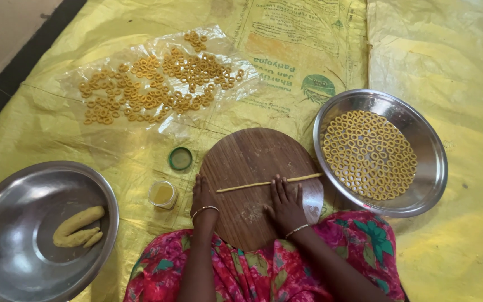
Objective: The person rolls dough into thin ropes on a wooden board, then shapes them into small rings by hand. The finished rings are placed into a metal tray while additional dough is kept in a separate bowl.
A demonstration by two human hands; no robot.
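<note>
A thin yellow dough rope (252, 184) lies across a round wooden board (247, 156) in front of me. My left hand (203, 196) rests flat on the board at the rope's left end, fingers nearly touching it. My right hand (285, 202) lies flat near the rope's middle, fingertips on the rope. Both wrists wear thin bangles. Neither hand grips anything.
A steel plate (429, 184) at the right holds several dough rings. More rings lie on a clear plastic sheet (113, 61) at the back. A steel bowl (6, 196) at the left holds dough logs (77, 226). A small open jar (162, 194) and its green lid (180, 158) sit beside the board, on yellow sacking (465, 84).
</note>
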